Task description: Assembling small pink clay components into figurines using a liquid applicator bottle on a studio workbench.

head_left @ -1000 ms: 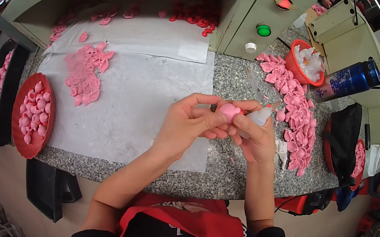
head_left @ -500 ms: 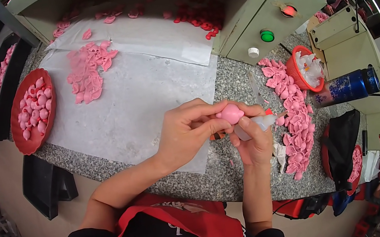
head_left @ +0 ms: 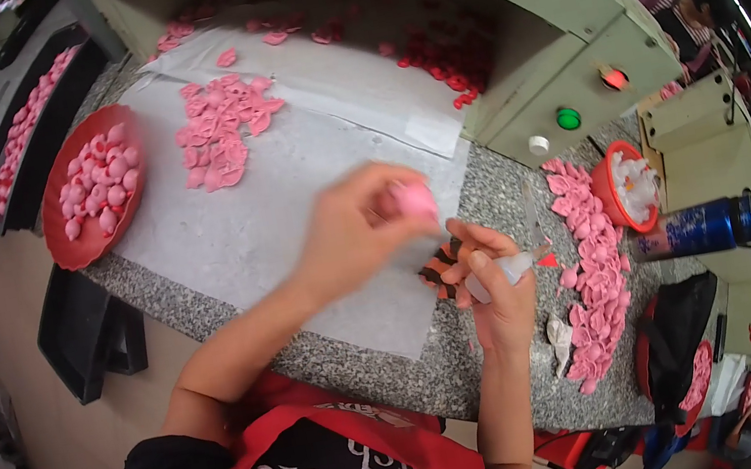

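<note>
— What are we holding right now?

— Our left hand (head_left: 349, 229) pinches a small pink piece (head_left: 413, 198) between thumb and fingertips; it is blurred, so we cannot tell its shape or which way it faces. Our right hand (head_left: 497, 298) is closed around a small clear squeeze bottle (head_left: 503, 272).

— Which way does the bottle lie?

— Its long axis runs nearly level, from the palm out to our right, with the red tip (head_left: 546, 260) pointing right, away from the pink piece. The piece sits up and to the left of that grip, close to it but apart from the tip.

— And around the hands?

— Below both grips lies the speckled stone counter (head_left: 523, 389), with a sheet of white paper (head_left: 244, 228) under the left hand. Just right of the bottle's tip runs a long heap of pink petals (head_left: 597, 296). Farther right a blue can (head_left: 696, 228) lies on its side, beside a red cup (head_left: 624, 191). Well left of the left hand stands a red bowl of pink buds (head_left: 93, 199), and beyond the paper another pile of pink petals (head_left: 222, 131).
</note>
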The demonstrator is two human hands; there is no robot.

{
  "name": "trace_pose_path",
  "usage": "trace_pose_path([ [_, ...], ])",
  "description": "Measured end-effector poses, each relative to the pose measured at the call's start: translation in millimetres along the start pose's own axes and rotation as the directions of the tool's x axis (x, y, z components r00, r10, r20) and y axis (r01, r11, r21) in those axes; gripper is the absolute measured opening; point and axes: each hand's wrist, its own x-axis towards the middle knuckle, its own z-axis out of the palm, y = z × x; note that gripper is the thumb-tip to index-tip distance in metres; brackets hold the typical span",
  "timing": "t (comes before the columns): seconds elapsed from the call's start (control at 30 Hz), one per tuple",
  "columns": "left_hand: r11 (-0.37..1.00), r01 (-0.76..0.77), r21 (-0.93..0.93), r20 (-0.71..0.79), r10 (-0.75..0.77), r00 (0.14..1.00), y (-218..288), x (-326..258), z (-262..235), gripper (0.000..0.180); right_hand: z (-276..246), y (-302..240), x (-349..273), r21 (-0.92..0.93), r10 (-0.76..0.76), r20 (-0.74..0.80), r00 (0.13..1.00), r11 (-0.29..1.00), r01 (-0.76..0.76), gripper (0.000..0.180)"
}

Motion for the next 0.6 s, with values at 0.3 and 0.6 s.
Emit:
trace_pose_path([
  [0.3,0.312,0.73,0.608,-0.794,0.216,0.568,-43.6,-11.1,-267.4,0.04,4.3,8.6,2.5,-0.407,0.074,-0.17,0.983,0.903,-0.139,0.018],
  [0.6,0.525,0.035,0.851,-0.244,0.335,0.91,-64.9,64.8,-145.8,0.028,9.6,20.5,15.3,-0.551,0.074,-0.128,0.989,0.824,-0.133,0.012],
])
